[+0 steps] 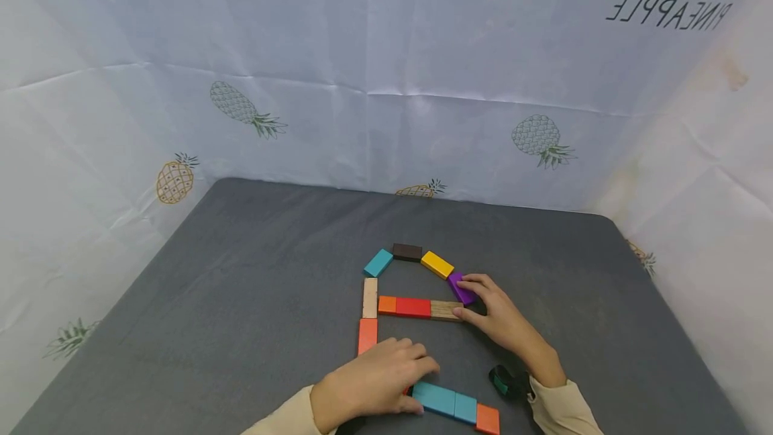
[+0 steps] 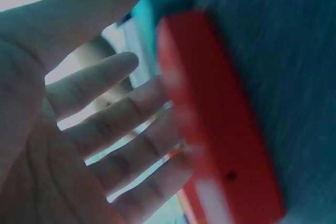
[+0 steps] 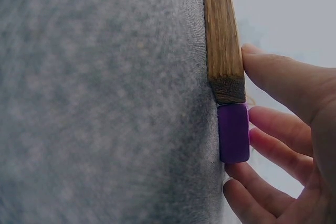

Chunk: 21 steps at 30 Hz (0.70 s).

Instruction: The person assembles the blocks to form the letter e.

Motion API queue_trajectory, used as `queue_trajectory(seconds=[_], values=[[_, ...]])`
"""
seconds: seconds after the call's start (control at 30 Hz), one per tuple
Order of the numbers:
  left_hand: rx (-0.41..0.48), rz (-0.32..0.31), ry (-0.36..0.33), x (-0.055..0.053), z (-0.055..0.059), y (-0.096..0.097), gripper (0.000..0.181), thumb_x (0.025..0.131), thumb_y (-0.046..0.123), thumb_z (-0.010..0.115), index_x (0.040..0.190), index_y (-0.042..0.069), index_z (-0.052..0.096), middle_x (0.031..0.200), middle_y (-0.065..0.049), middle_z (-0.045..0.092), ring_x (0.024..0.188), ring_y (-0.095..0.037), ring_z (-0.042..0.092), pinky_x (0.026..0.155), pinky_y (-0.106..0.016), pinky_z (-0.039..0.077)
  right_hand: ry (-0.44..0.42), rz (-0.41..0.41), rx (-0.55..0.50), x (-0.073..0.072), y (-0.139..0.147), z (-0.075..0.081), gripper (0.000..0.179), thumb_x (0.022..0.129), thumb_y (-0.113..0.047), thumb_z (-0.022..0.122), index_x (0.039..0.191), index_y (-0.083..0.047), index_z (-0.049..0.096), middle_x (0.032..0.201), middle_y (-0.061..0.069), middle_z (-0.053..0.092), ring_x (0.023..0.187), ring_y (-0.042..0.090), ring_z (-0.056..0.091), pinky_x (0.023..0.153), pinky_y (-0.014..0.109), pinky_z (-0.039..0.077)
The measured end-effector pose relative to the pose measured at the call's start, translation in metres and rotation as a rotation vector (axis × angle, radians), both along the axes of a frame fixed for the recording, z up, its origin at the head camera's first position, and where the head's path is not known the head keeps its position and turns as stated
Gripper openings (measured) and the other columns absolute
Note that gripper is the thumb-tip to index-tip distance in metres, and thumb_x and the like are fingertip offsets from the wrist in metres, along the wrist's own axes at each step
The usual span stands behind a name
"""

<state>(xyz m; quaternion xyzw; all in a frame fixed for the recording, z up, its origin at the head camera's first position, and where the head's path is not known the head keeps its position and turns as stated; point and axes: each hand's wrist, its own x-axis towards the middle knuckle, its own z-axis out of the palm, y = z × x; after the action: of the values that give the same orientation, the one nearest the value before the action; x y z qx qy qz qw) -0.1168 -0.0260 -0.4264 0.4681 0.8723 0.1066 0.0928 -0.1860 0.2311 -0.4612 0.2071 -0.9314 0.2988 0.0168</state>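
Note:
My right hand [image 1: 504, 317] rests its fingers on the purple block [image 1: 461, 288]. Its thumb touches the top of the brown wood-grain block [image 3: 224, 32], whose end meets the purple block. Lower down, my left hand [image 1: 377, 378] hovers low over the line of blocks, fingers loosely spread. In the left wrist view a red block [image 2: 218, 119] lies against or just behind those fingertips; contact is hard to tell. From above, the left hand hides most of that red block. Teal blocks [image 1: 435, 399] and an orange block [image 1: 488, 418] extend rightward from it.
A pale wood block [image 1: 370, 297] and a coral block [image 1: 368, 335] form the left side. Teal [image 1: 378, 263], dark brown [image 1: 407, 252] and yellow [image 1: 437, 264] blocks arch above. Orange [image 1: 387, 305] and red [image 1: 413, 307] blocks form the crossbar. Grey cloth [image 1: 241, 287] covers the table.

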Motion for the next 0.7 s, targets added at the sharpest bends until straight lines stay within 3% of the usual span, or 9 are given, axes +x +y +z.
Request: queue_trajectory(seconds=[0.2, 0.57, 0.7], values=[[-0.001, -0.003, -0.010, 0.0017, -0.0078, 0.0045, 0.039, 0.083, 0.041, 0.079, 0.118, 0.028, 0.067, 0.108, 0.018, 0.066, 0.089, 0.003, 0.052, 0.080, -0.016, 0.044, -0.023, -0.007, 0.003, -0.0007, 0.0008, -0.0004, 0.051, 0.091, -0.029, 0.073, 0.131, 0.000, 0.061, 0.135, 0.015, 0.054, 0.123, 0.035, 0.054, 0.102, 0.056, 0.046], [-0.044, 0.028, -0.106, -0.0010, 0.0000, -0.0023, 0.043, 0.079, 0.035, 0.084, 0.117, 0.025, 0.069, 0.110, 0.014, 0.068, 0.090, 0.001, 0.054, 0.082, -0.017, 0.048, -0.006, -0.004, 0.005, 0.0000, 0.0005, -0.0020, 0.051, 0.090, -0.028, 0.073, 0.131, 0.000, 0.061, 0.135, 0.015, 0.055, 0.123, 0.035, 0.055, 0.102, 0.056, 0.045], [-0.020, 0.030, -0.120, -0.0010, 0.0002, -0.0028, 0.041, 0.080, 0.036, 0.083, 0.116, 0.023, 0.070, 0.110, 0.013, 0.068, 0.089, 0.001, 0.053, 0.080, -0.016, 0.048, -0.008, -0.007, 0.008, 0.0002, 0.0005, -0.0016, 0.051, 0.090, -0.027, 0.073, 0.131, 0.000, 0.061, 0.135, 0.015, 0.055, 0.123, 0.035, 0.054, 0.102, 0.056, 0.045]])
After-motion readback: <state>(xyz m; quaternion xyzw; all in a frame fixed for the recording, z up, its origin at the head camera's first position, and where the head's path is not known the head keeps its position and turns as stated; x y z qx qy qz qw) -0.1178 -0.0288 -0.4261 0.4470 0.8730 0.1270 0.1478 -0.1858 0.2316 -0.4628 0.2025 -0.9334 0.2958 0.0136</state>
